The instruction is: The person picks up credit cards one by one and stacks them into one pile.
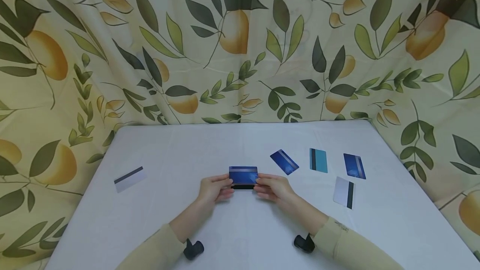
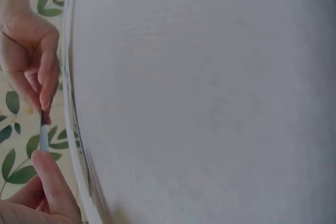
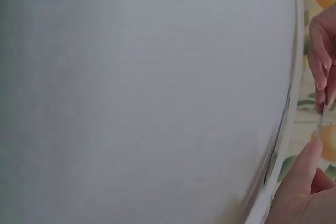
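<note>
In the head view, a blue bank card (image 1: 243,173) with a grey stripe is held level at mid-table. My left hand (image 1: 214,188) pinches its left end between thumb and fingers, and my right hand (image 1: 275,187) pinches the right end. Just below it in this view shows part of another card (image 1: 243,187) with a black stripe, the rest hidden by the blue card. Both wrist views catch the held card (image 2: 43,136) nearly edge-on, spanning from the left thumb (image 2: 50,179) to the right fingers (image 2: 47,85).
A white striped card (image 1: 129,179) lies far left. On the right are a tilted blue card (image 1: 284,161), a teal card (image 1: 318,160), another blue card (image 1: 354,166) and a white card (image 1: 343,192). A white cloth (image 1: 180,149) covers the table; a fruit-patterned curtain (image 1: 247,78) hangs behind.
</note>
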The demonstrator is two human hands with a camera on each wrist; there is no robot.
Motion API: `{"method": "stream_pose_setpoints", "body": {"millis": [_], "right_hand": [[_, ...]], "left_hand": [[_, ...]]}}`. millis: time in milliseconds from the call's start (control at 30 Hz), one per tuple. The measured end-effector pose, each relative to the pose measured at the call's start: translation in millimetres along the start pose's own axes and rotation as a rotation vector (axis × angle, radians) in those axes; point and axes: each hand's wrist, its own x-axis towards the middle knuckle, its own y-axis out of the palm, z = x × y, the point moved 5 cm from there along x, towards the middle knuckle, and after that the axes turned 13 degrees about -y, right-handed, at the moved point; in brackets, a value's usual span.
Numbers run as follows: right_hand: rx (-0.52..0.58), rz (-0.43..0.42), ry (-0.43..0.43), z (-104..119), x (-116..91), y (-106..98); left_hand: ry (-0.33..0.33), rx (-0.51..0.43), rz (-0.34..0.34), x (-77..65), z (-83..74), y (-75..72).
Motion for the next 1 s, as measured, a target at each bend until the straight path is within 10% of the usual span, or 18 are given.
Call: {"method": "stream_pose_setpoints", "body": {"millis": [1000], "right_hand": [[-0.147, -0.013, 0.035, -8, 1, -11]], "left_hand": [[0.019, 0.107, -0.023, 6.7, 11.8, 9.6]]}}
